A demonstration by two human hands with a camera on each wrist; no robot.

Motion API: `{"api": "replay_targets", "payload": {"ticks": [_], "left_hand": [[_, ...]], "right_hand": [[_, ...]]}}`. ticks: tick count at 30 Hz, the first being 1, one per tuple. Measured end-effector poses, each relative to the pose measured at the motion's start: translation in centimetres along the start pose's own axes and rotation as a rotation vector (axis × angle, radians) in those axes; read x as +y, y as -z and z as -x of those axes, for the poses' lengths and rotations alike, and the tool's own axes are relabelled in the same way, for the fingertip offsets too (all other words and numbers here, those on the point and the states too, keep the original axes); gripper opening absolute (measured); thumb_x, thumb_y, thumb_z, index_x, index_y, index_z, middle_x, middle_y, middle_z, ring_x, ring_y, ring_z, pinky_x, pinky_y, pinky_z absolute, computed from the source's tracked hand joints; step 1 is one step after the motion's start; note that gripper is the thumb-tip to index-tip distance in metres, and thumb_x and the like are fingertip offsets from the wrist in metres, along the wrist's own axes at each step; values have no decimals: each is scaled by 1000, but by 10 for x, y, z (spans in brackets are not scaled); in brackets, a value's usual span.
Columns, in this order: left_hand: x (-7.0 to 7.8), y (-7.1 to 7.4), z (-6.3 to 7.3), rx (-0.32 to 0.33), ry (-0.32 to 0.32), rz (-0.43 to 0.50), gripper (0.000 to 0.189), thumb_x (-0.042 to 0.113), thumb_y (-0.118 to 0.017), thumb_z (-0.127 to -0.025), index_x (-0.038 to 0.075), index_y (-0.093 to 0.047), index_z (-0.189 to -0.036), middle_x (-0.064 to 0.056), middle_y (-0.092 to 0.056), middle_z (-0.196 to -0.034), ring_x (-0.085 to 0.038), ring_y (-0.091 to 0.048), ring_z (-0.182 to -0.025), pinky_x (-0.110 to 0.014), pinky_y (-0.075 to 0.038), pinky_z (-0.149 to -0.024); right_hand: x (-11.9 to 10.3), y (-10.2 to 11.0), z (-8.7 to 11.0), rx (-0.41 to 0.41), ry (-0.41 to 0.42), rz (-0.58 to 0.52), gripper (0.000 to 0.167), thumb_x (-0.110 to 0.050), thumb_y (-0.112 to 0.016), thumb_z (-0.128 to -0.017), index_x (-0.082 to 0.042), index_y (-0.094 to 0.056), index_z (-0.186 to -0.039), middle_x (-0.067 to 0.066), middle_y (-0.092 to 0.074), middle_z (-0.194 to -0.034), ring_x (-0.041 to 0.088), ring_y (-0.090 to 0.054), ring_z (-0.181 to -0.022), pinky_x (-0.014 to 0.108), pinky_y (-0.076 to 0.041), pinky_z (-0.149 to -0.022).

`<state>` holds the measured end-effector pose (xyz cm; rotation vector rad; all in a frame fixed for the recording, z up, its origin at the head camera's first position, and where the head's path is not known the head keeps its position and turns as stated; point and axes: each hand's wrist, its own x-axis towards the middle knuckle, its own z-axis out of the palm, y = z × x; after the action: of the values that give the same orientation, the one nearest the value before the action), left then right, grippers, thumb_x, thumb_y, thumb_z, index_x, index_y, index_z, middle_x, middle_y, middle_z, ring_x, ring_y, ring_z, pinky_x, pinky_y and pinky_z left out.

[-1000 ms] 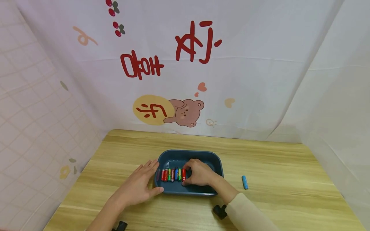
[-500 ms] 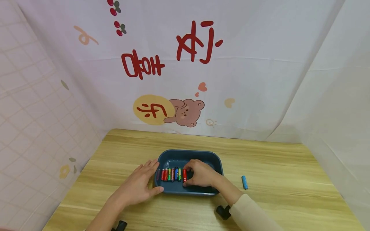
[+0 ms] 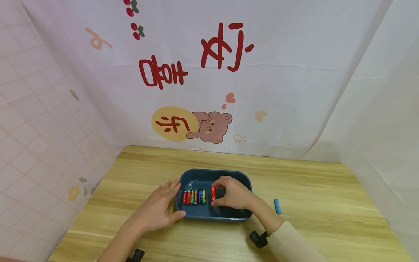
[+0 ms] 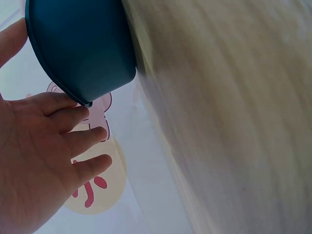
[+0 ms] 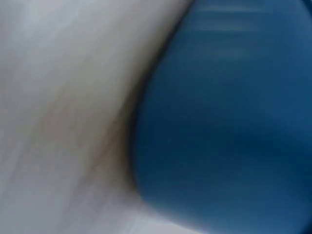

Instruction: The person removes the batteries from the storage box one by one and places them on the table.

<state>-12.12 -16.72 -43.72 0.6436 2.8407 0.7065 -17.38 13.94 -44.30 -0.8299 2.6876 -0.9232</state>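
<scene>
- Head: lower centre, the right hand (image 3: 234, 193) pinches a red battery (image 3: 213, 193) in or just above the tray (image 3: 199, 211), right of the battery row (image 3: 195, 197); the left hand (image 3: 155, 209) touches its left end.
- Left wrist: straight, ungripping fingers (image 4: 83, 143) meet the tray, upper left.
- Right wrist: tray, blurred, at right.

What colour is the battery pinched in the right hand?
The battery is red with a small white mark; the head view shows it best.
</scene>
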Motion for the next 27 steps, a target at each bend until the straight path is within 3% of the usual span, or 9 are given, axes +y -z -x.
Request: {"api": "replay_targets", "payload": {"ticks": [10, 16, 23, 27], "left_hand": [[0, 0, 0, -5, -1, 9, 95, 53, -78, -91, 0, -40, -159, -15, -33, -168, -40, -24, -157, -63, -18, -125], [1, 0, 0, -1, -5, 12, 94, 53, -78, -91, -1, -40, -159, -15, -33, -168, -40, -24, -157, -63, -18, -125], [2, 1, 0, -1, 1, 14, 94, 52, -79, -91, -1, -41, -159, -15, -33, -168, -41, -25, -156, -63, -18, -125], [3, 1, 0, -2, 5, 9, 94, 52, -78, -91, -1, -41, -159, -15, -33, -168, -41, -25, -156, -63, -18, -125]], "right_hand": [[5, 12, 12, 34, 8, -40, 55, -40, -92, -80, -10, -73, -122, -2, -68, -108, 18, -61, -100, 37, -55, -85], [6, 27, 21, 74, 15, -127, 56, -36, -91, -83, -6, -71, -126, -2, -68, -114, 30, -63, -106, 49, -57, -90], [10, 43, 32, 103, -12, -113, 57, -37, -92, -82, -9, -72, -127, -8, -66, -109, 29, -62, -103, 30, -56, -79], [15, 49, 39, 120, -7, -92, 56, -38, -92, -81, -10, -72, -126, -8, -66, -106, 28, -61, -101, 28, -55, -76]]}}
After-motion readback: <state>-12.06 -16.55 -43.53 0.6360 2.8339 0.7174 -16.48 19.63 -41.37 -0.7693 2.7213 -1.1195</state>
